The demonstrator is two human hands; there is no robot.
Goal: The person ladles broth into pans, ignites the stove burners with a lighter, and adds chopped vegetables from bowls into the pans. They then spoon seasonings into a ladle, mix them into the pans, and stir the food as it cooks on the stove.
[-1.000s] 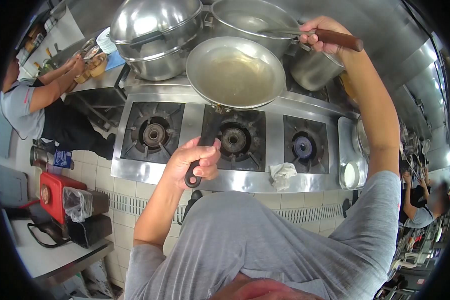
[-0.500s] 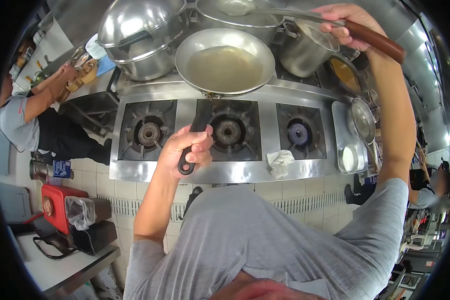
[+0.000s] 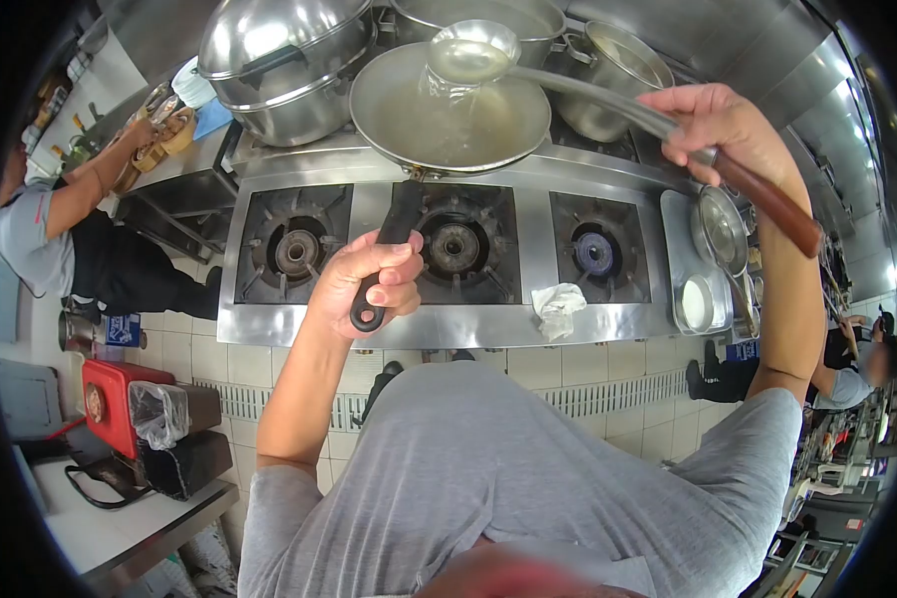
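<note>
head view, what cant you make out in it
In the head view:
Far rim of the round grey metal pan: partly behind the long silver steel ladle.
Middle of the straight black pan handle: covered by the left hand.
Inside of the large round silver steel pot: hidden by its shiny domed metal lid.
Back of the wide grey steel pot: cut off by the top edge.

Kitchen items counted around the stove [image 3: 533, 239]

Three burners [image 3: 297, 249] are counted on the stove and three steel pots [image 3: 294, 112] along its back. Over it, one frying pan [image 3: 409, 120], one ladle [image 3: 475, 58] and two hands [image 3: 347, 277] [image 3: 725, 125] are seen. One white cloth [image 3: 560, 309] is found at its front edge, one tray [image 3: 674, 249] and one round container [image 3: 698, 302] at its right end. One co-worker [image 3: 42, 239] is seen to its left, one to its right [image 3: 849, 387].
</note>
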